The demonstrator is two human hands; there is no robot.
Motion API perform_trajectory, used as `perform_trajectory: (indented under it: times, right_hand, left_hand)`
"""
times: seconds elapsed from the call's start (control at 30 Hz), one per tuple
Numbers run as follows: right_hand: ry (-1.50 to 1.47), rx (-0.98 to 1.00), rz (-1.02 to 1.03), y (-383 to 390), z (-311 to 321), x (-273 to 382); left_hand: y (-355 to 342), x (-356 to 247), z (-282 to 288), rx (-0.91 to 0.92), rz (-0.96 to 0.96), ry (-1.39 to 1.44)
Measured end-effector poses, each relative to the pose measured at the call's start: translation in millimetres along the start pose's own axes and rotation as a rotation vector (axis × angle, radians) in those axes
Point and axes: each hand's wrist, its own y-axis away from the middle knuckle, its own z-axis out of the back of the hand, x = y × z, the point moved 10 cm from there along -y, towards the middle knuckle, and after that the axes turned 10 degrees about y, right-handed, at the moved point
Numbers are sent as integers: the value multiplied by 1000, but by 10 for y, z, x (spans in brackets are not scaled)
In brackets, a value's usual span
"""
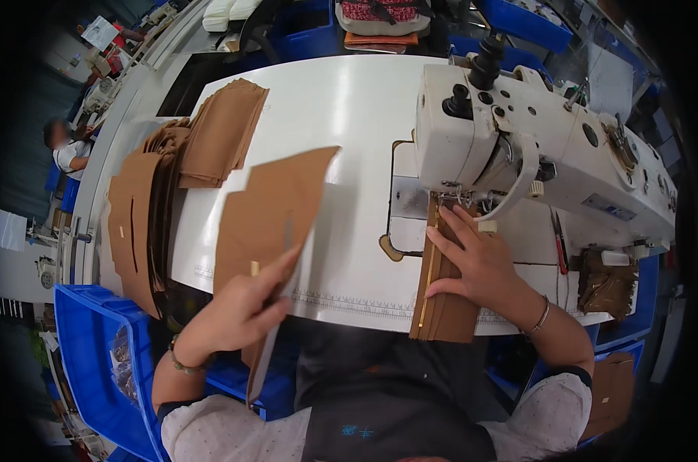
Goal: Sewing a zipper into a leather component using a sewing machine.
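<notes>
The left hand [245,312] pinches a notched brown panel [268,204] near its lower right edge, the index finger reaching along it and the thumb just below; how the other fingers sit behind it cannot be told. The panel is tilted over the left-centre part of the white surface [310,100], a small pale tag close to the index finger. The right hand [484,262] lies palm down with fingers spread, pressing on a brown strip [457,312] beside a gold zipper [422,312] that runs along the strip's left side. The strip's far end sits under the needle area of the white sewing machine [534,146], and its near end reaches the surface's front edge, where a printed ruler scale [349,300] runs. To the left stand a thick stack of slotted brown panels [137,223] and, just beyond and touching it, a fanned pile of brown pieces [226,131]. Right of the right hand lies a slim tool with a red handle [561,250], near a bundle of small brown pieces [607,285]. A blue bin [102,369] stands at lower left, and a seated co-worker [70,150] appears at far left.
</notes>
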Motion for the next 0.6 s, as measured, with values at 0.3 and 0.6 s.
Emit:
perform_trajectory:
  times: [0.3, 0.6]
  right_hand:
    - [-30, -1, -23, 26, -109, -78]
    - [-5, -134, 70, 104, 5, -48]
  left_hand:
    - [-490, -780, -1586, 512, -211, 640]
    - [-1028, -777, -1124, -144, -661, -401]
